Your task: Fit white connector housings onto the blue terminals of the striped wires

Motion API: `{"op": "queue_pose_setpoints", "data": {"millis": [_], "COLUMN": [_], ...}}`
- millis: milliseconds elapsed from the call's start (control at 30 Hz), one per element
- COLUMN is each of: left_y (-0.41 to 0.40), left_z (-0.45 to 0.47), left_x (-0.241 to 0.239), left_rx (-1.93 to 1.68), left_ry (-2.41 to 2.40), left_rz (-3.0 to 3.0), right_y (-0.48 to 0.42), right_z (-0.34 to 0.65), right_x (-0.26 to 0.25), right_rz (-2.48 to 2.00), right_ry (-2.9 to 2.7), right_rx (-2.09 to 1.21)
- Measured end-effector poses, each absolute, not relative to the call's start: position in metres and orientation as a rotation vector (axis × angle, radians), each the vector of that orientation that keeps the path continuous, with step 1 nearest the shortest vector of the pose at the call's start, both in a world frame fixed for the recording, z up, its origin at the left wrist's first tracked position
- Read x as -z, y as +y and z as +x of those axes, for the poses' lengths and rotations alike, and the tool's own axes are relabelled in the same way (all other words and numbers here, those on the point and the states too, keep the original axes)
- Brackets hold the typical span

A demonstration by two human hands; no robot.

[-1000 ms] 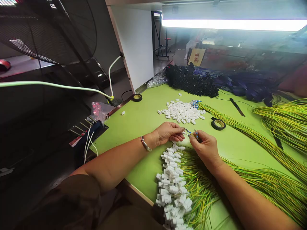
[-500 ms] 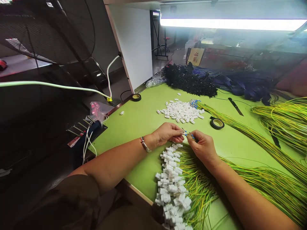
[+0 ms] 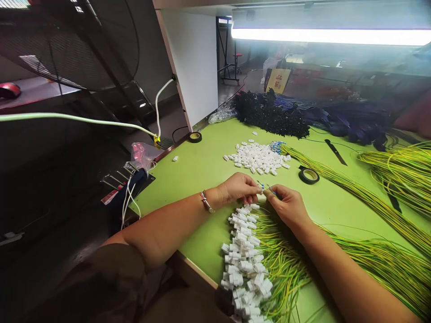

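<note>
My left hand and my right hand meet fingertip to fingertip over the green table. The left pinches a small white connector. The right pinches yellow-green wires with blue terminals, their tips against the connector. Just below the hands lies a row of wires fitted with white connectors. A pile of loose white connectors sits beyond the hands.
Long bundles of yellow-green wire run across the right side. Two tape rolls, a black knife and heaps of black and purple wiring lie further back. A fan stands at left.
My hands have drawn together, and the wire tips have moved left up to the connector in my left fingers.
</note>
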State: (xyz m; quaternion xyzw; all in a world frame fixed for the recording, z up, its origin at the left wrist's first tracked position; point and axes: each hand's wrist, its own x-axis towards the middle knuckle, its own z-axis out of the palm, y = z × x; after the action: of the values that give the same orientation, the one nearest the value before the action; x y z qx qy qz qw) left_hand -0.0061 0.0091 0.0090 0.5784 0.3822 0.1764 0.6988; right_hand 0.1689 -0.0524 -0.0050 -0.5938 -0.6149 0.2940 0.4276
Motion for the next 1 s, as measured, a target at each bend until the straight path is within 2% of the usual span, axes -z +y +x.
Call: {"op": "queue_pose_setpoints", "data": {"millis": [200,267,400,700,833,1000], "left_y": [0.01,0.02,0.056,0.063,0.053,0.039], "left_z": [-0.017,-0.022,-0.031,-0.025,-0.019,-0.013], "left_x": [-0.022,-0.022,-0.006,0.013,0.007,-0.002], "left_rx": [-0.056,-0.214,-0.948,-0.85,-0.845,-0.82], "left_ry": [0.598,0.706,1.284,1.277,1.244,1.001], "left_rz": [1.863,1.989,2.172,2.439,2.257,1.407], "right_y": [-0.048,-0.049,-0.052,-0.051,-0.051,-0.051], "right_z": [0.175,0.173,0.168,0.165,0.164,0.165], "right_x": [0.005,0.006,0.008,0.008,0.006,0.004], "right_rz": [-1.361,-1.325,-1.36,-1.398,-1.444,-1.471], "right_ry": [-1.105,-1.065,-1.12,-1.208,-1.252,-1.283], "right_rx": [-1.06,-1.107,-1.136,-1.025,-0.972,-0.911]}}
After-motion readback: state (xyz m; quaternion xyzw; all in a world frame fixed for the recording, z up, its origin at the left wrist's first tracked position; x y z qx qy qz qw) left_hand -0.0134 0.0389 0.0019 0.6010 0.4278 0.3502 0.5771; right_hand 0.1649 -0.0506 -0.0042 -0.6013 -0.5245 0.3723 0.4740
